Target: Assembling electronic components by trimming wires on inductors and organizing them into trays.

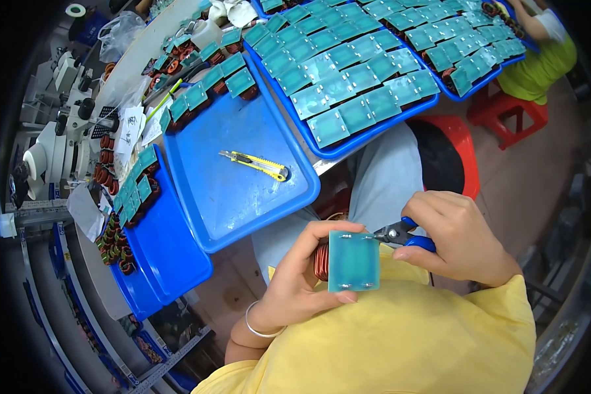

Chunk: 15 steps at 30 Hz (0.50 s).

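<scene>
My left hand [300, 284] is closed around a copper-wound coil with a square green board [354, 261] on it. The board's flat face is turned up, with silvery solder points near its top and bottom edges. Copper windings [320, 262] show at the board's left side. In my right hand [456, 230] is a pair of blue-handled cutting pliers [407, 235]. Their jaws reach the board's upper right corner, by a solder point; whether they are closed on a lead is too small to tell. Both hands are above my lap, in front of my yellow top.
A blue tray [243, 210] before me holds a yellow utility knife [256, 165] and several coil boards at its far edge. Fuller blue trays [335, 152] of such boards stand to the right. Microscopes [52, 148] line the left. Another person [538, 56] sits far right, near a red stool [505, 121].
</scene>
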Each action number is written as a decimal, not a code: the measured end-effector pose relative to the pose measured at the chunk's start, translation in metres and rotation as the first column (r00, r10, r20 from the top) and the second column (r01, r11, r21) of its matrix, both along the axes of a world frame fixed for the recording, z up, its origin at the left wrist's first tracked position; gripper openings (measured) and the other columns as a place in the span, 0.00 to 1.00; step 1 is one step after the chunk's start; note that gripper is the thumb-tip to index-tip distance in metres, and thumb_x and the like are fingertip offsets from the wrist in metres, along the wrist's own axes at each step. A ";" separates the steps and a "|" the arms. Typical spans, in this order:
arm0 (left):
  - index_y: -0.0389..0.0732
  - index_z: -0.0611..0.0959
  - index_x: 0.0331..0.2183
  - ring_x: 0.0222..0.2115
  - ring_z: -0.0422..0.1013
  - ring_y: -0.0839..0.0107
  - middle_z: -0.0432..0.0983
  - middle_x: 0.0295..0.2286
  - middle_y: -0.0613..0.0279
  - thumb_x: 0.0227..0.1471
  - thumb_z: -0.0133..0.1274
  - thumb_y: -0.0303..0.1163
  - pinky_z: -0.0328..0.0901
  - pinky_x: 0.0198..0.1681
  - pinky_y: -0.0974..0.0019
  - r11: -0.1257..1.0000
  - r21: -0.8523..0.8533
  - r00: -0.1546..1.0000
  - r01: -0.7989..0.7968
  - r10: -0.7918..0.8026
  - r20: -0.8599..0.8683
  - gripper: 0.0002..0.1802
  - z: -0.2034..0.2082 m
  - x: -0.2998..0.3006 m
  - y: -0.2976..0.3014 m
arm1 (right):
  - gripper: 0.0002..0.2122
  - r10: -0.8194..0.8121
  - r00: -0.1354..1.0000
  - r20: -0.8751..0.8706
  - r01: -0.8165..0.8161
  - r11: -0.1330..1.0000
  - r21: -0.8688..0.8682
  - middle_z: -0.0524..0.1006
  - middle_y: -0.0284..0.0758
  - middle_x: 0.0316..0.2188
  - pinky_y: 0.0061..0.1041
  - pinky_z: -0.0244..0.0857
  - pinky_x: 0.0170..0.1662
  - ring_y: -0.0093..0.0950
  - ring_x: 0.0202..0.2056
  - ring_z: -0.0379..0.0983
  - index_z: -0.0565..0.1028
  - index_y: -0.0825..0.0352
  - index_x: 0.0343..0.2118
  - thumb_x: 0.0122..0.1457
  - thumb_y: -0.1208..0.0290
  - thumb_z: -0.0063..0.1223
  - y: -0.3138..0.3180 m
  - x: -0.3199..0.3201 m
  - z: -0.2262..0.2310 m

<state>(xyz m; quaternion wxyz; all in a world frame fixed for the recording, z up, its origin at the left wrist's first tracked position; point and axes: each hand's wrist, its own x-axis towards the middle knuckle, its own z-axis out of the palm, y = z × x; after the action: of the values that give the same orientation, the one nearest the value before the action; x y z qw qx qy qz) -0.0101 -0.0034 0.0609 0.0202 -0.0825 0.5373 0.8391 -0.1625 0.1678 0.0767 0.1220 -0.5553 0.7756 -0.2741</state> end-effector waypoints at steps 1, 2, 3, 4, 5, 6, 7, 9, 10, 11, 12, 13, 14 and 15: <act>0.38 0.63 0.50 0.46 0.61 0.75 0.63 0.44 0.61 0.39 0.64 0.28 0.57 0.49 0.70 1.000 0.001 1.000 -0.001 0.001 0.000 0.37 -0.001 0.000 0.000 | 0.19 0.025 1.000 0.006 -0.025 1.000 -0.006 0.67 0.38 0.20 0.29 0.61 0.25 0.37 0.22 0.67 0.67 0.69 0.26 0.45 0.55 0.57 -0.001 0.000 0.001; 0.38 0.63 0.50 0.45 0.62 0.75 0.63 0.44 0.62 0.40 0.63 0.30 0.57 0.49 0.70 0.999 0.054 1.000 -0.002 0.001 0.010 0.36 -0.003 0.001 -0.001 | 0.18 0.053 0.999 0.011 -0.053 0.998 -0.014 0.68 0.38 0.20 0.29 0.61 0.25 0.36 0.22 0.67 0.66 0.68 0.25 0.46 0.56 0.58 -0.002 -0.001 0.003; 0.37 0.63 0.50 0.44 0.62 0.75 0.63 0.44 0.62 0.42 0.62 0.33 0.57 0.49 0.70 0.995 0.099 1.000 -0.012 0.010 0.017 0.35 -0.005 0.002 -0.003 | 0.18 0.066 0.998 0.006 -0.066 0.998 -0.022 0.68 0.38 0.20 0.29 0.61 0.25 0.36 0.22 0.67 0.66 0.68 0.25 0.46 0.56 0.58 -0.005 -0.002 0.005; 0.37 0.63 0.50 0.44 0.62 0.75 0.63 0.44 0.62 0.42 0.62 0.33 0.57 0.49 0.70 0.996 0.089 1.000 -0.028 0.027 0.011 0.35 -0.009 0.003 -0.007 | 0.18 0.045 0.990 0.130 -0.043 0.999 -0.021 0.69 0.38 0.24 0.29 0.63 0.28 0.35 0.26 0.69 0.68 0.69 0.29 0.44 0.59 0.60 -0.008 -0.003 0.007; 0.37 0.63 0.50 0.43 0.63 0.76 0.63 0.44 0.62 0.43 0.61 0.34 0.59 0.47 0.72 0.996 0.079 0.999 0.033 -0.034 0.007 0.35 -0.013 0.003 -0.012 | 0.18 0.030 0.967 0.252 -0.027 0.999 -0.017 0.71 0.38 0.28 0.28 0.64 0.30 0.34 0.29 0.70 0.70 0.69 0.32 0.43 0.62 0.62 -0.013 -0.003 0.010; 0.37 0.62 0.50 0.42 0.63 0.77 0.63 0.44 0.62 0.45 0.59 0.36 0.61 0.45 0.73 0.995 0.054 0.997 0.082 -0.082 -0.005 0.34 -0.015 0.003 -0.019 | 0.18 0.070 0.970 0.234 -0.062 0.997 -0.044 0.71 0.38 0.28 0.28 0.64 0.30 0.34 0.29 0.70 0.70 0.69 0.32 0.43 0.62 0.62 -0.022 -0.002 0.010; 0.37 0.62 0.50 0.42 0.63 0.77 0.63 0.44 0.62 0.45 0.59 0.36 0.61 0.45 0.73 0.998 0.032 0.998 0.056 -0.055 -0.023 0.34 -0.018 0.003 -0.022 | 0.20 0.137 0.930 0.341 -0.072 0.978 -0.197 0.72 0.39 0.32 0.28 0.65 0.35 0.34 0.33 0.71 0.71 0.69 0.36 0.41 0.65 0.63 -0.030 0.001 0.006; 0.38 0.60 0.51 0.40 0.63 0.80 0.64 0.42 0.63 0.48 0.56 0.38 0.64 0.38 0.76 0.983 0.170 0.996 0.071 -0.080 0.050 0.33 -0.021 0.005 -0.025 | 0.28 0.329 0.837 0.437 -0.189 0.924 -0.333 0.71 0.42 0.42 0.27 0.64 0.45 0.36 0.43 0.70 0.70 0.67 0.46 0.37 0.73 0.66 -0.049 0.003 0.002; 0.34 0.59 0.53 0.47 0.62 0.74 0.63 0.47 0.60 0.39 0.61 0.51 0.57 0.50 0.71 0.994 0.101 0.984 0.049 -0.065 0.169 0.48 -0.021 0.008 -0.030 | 0.27 0.390 0.832 0.395 -0.275 0.907 -0.318 0.71 0.42 0.42 0.28 0.64 0.44 0.36 0.42 0.70 0.70 0.67 0.45 0.37 0.73 0.65 -0.059 0.005 -0.001; 0.34 0.59 0.53 0.47 0.62 0.74 0.63 0.47 0.60 0.39 0.61 0.51 0.57 0.50 0.71 0.997 0.077 0.988 0.021 -0.033 0.153 0.48 -0.022 0.013 -0.037 | 0.27 0.451 0.821 0.350 -0.359 0.884 -0.300 0.71 0.41 0.41 0.28 0.65 0.43 0.36 0.41 0.70 0.70 0.67 0.45 0.37 0.73 0.65 -0.070 0.006 -0.005; 0.37 0.58 0.53 0.41 0.65 0.75 0.65 0.44 0.61 0.44 0.58 0.45 0.62 0.40 0.73 0.996 0.082 0.990 -0.024 0.013 0.140 0.41 -0.025 0.020 -0.043 | 0.27 0.482 0.812 0.330 -0.387 0.867 -0.313 0.71 0.41 0.41 0.28 0.65 0.43 0.36 0.41 0.70 0.70 0.67 0.45 0.37 0.73 0.65 -0.084 0.005 -0.005; 0.40 0.57 0.52 0.35 0.69 0.76 0.66 0.40 0.61 0.49 0.55 0.39 0.66 0.31 0.75 0.994 0.091 0.990 -0.065 0.053 0.129 0.34 -0.028 0.025 -0.050 | 0.27 0.495 0.796 0.349 -0.410 0.865 -0.291 0.72 0.40 0.41 0.28 0.65 0.42 0.36 0.40 0.70 0.70 0.67 0.44 0.37 0.73 0.65 -0.099 0.006 -0.003; 0.40 0.56 0.52 0.33 0.71 0.73 0.67 0.40 0.60 0.49 0.55 0.38 0.67 0.30 0.74 0.997 0.024 0.998 -0.069 0.069 -0.001 0.34 -0.034 0.030 -0.064 | 0.26 0.506 0.780 0.368 -0.432 0.861 -0.268 0.72 0.39 0.40 0.29 0.65 0.41 0.36 0.40 0.70 0.70 0.67 0.44 0.37 0.74 0.64 -0.115 0.006 -0.002; 0.40 0.59 0.51 0.32 0.71 0.73 0.68 0.40 0.59 0.47 0.57 0.35 0.66 0.30 0.73 0.979 -0.041 0.980 -0.201 0.201 0.009 0.33 -0.028 0.038 -0.076 | 0.24 0.513 0.800 0.310 -0.423 0.850 -0.316 0.72 0.39 0.37 0.29 0.65 0.39 0.37 0.37 0.71 0.71 0.67 0.42 0.37 0.75 0.63 -0.134 0.006 -0.003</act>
<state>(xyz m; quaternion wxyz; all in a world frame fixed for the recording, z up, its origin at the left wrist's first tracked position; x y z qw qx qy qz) 0.0275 -0.0797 0.0324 -0.0628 -0.1423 0.5426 0.8254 -0.1561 0.0337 0.0733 0.2698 -0.6763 0.5367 -0.4263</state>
